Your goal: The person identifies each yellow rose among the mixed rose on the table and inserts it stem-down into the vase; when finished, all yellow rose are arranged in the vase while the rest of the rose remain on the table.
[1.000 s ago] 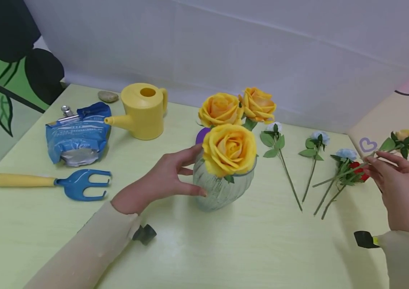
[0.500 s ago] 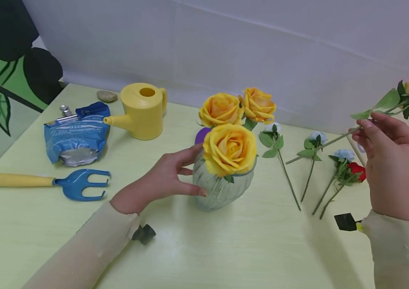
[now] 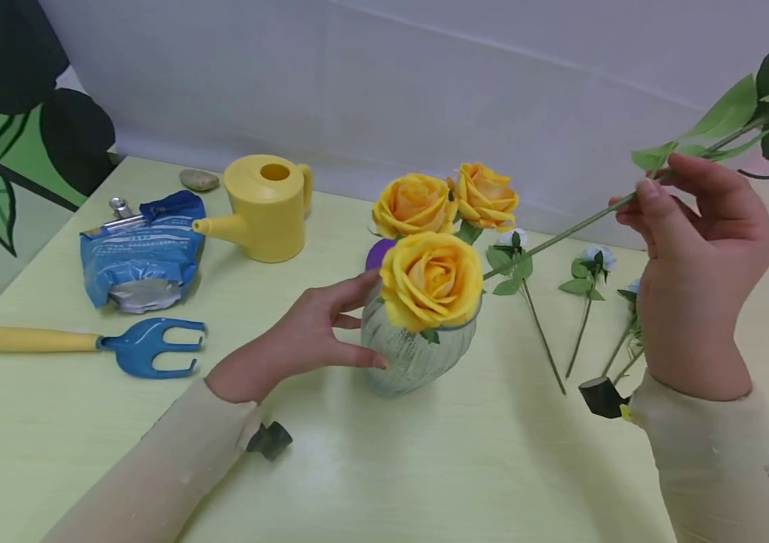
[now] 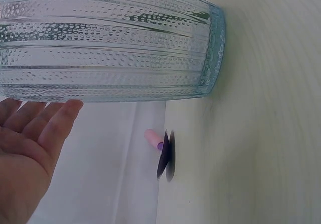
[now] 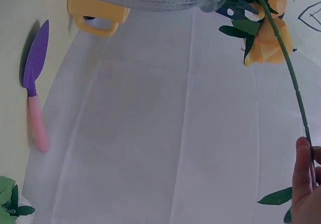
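A ribbed clear glass vase (image 3: 418, 362) stands on the table with three yellow roses (image 3: 433, 280) in it. My left hand (image 3: 313, 332) holds the vase from the left, thumb at the front and fingers towards the back. Between thumb and fingers, my right hand (image 3: 703, 264) pinches the green stem of another yellow rose (image 3: 561, 232), raised at the right. Its bloom points up to the right and is cut off by the frame edge. The stem slants down left, its lower end overlapping the vase's rim area in the head view.
Pale blue flowers (image 3: 598, 260) with thin stems lie on the right. To the left are a yellow watering can (image 3: 265, 219), a blue bag (image 3: 147, 253) with a clip, a hand fork (image 3: 154, 347) and a stone (image 3: 199, 179). A purple trowel (image 5: 37, 58) lies behind the vase.
My right hand has lifted the yellow rose and brought it up and left, so its stem now reaches towards the vase. The left hand has stayed on the vase.
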Tool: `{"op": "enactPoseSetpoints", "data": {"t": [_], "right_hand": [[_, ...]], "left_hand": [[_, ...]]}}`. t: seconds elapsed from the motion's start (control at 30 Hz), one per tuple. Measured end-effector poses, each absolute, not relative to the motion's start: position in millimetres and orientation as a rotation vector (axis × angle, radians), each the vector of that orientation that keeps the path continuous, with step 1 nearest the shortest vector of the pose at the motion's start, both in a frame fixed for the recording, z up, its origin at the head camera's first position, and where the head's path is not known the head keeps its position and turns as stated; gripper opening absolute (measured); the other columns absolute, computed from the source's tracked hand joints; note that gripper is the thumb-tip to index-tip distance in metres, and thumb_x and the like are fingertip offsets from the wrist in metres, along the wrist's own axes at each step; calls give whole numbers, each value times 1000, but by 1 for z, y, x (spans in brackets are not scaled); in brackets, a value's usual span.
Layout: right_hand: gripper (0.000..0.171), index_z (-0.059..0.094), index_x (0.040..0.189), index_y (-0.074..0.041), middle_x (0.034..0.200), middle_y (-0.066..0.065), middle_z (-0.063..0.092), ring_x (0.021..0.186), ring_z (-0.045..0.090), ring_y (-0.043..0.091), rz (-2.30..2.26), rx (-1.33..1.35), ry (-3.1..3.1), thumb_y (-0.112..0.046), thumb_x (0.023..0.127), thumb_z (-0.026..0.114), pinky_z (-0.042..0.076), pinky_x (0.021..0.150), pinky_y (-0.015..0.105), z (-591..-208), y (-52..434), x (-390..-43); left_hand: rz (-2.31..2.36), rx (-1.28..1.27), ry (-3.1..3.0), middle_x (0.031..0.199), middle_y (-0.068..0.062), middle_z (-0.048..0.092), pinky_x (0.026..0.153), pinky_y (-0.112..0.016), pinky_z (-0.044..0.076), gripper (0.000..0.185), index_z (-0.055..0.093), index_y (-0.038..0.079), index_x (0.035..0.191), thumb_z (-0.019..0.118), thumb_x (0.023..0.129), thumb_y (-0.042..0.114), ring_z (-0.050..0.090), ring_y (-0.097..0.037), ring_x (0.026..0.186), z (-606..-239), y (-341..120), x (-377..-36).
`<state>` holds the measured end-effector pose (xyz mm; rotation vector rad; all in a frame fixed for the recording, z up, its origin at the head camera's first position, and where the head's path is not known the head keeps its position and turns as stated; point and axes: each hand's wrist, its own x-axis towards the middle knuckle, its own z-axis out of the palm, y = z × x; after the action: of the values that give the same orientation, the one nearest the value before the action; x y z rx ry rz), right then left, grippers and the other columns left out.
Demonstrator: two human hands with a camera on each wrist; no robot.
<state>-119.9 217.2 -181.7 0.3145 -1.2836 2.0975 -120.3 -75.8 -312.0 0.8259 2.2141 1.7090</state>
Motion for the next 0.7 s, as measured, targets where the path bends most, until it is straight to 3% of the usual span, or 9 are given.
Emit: {"op": "enactPoseSetpoints", "data": {"t": [0.47, 0.7], "right_hand": [[29, 57, 98, 21, 89, 23, 58, 62, 62, 27, 1906, 540, -1546, 18, 71, 68, 55, 65, 33, -201, 185, -104], [25, 59, 96, 17, 83, 17, 63, 69, 64, 23, 1836, 679, -1707, 15, 73, 68, 55, 69, 29, -220, 174, -96]], "left_hand": [[1719, 835, 2212, 147, 6, 31, 89, -34, 49, 94, 30, 17, 145, 83, 68, 13, 40, -16, 128, -312, -76, -119], [1704, 829, 2220, 147, 5, 30, 89, -33, 49, 94, 28, 17, 146, 82, 69, 14, 39, -17, 128, -312, -76, -120]]}}
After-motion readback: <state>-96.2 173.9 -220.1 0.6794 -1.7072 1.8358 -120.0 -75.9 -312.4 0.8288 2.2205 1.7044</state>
